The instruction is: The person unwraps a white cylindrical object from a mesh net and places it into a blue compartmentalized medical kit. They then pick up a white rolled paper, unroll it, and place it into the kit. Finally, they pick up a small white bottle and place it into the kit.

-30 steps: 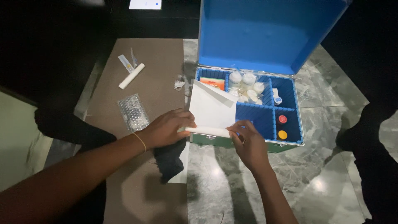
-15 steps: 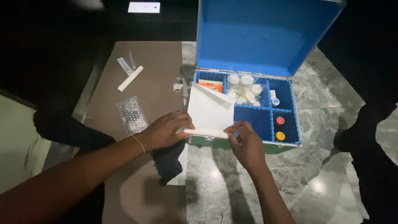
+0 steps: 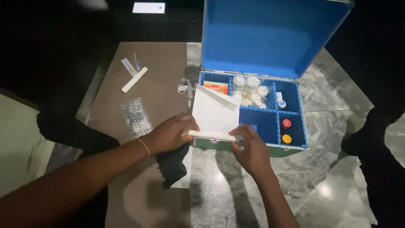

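Left hand (image 3: 168,134) and right hand (image 3: 249,150) pinching opposite ends of the rolled white paper sheet (image 3: 213,135) at the open blue compartment case (image 3: 270,122) — best rolled evenly, both grips snug, edges square.

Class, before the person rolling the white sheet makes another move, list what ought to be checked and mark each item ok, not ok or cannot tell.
1. Left hand grips the left end of the rolled edge of the white sheet: ok.
2. Right hand pinches the right end of the roll: ok.
3. Unrolled part of the sheet lies flat: not ok, its top corner is folded over.
4. Blue case has its lid up, out of the way: ok.
5. Sheet is clear of the case's contents: cannot tell, it covers the left compartment.
6. Dark cloth under the left hand is free of the roll: cannot tell.
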